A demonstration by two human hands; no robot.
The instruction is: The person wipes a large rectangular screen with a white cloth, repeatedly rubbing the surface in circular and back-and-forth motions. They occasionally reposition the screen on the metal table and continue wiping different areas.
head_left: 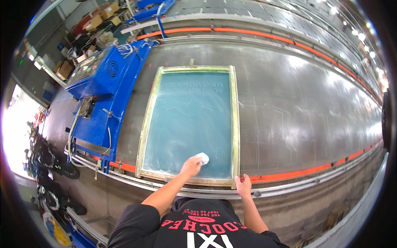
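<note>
A screen printing frame (pixel 236 124) with pale, yellow-stained edges lies on the long metal table. Its mesh (pixel 186 120) is blue-green, with faint lettering near the far end and whitish smears over the surface. My left hand (pixel 191 166) is closed around a wadded white cloth (pixel 203 158), which rests on the mesh near its close end, right of the middle. At the frame's near right corner is my right hand (pixel 243 185), fingers curled in against the edge. The exact hold of those fingers is partly hidden.
The grey metal table (pixel 285 111) stretches far to the right, bordered by orange strips (pixel 289 175) and metal rails. Left of the frame stands a blue machine carriage (pixel 103 111) with a control box. Motorcycles (pixel 51 159) stand at far left; cardboard boxes (pixel 93 22) are piled behind.
</note>
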